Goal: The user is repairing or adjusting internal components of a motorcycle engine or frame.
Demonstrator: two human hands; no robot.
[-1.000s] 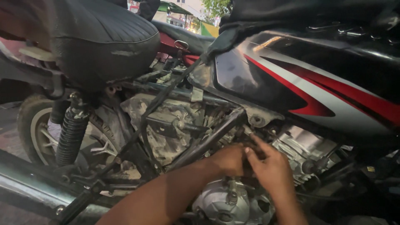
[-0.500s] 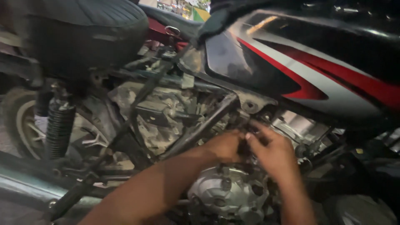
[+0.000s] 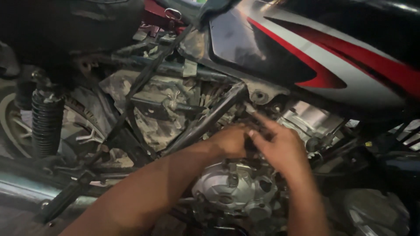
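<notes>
Nearest me at 6 o'clock, my two forearms run up into frame and meet just above the silver engine cover (image 3: 234,190), which sits right below the hands. My left hand (image 3: 232,140) is curled narrow against the dark diagonal frame tube (image 3: 205,124), fingers tucked in, but I cannot tell what it pinches, if anything; the spot is dark and blurred. My right hand (image 3: 280,146) is at about 3 o'clock from the left, touching it, index finger stretched toward 11 o'clock at a small fitting under the tank; the other fingers are half curled, nothing clearly held. The work spot is the cramped gap between frame tube and engine top, dead centre of the view. My guess on handling: the parts there are stiff metal, small, probably greasy and slippery, so fingertip pinch only, gripping on edges, not flats; nearby cables would flex and snag. The look: grimy grey castings, dull black tubing, dust-coated surfaces. Further out at 9 o'clock, the black coiled rear shock spring (image 3: 46,124) stands upright beside the rear wheel (image 3: 11,126). At 10 o'clock, a black seat (image 3: 74,26) overhangs it. Far at 1 to 2 o'clock, the glossy fuel tank (image 3: 323,57) is black with red and silver-white stripes, just above the hands.
</notes>
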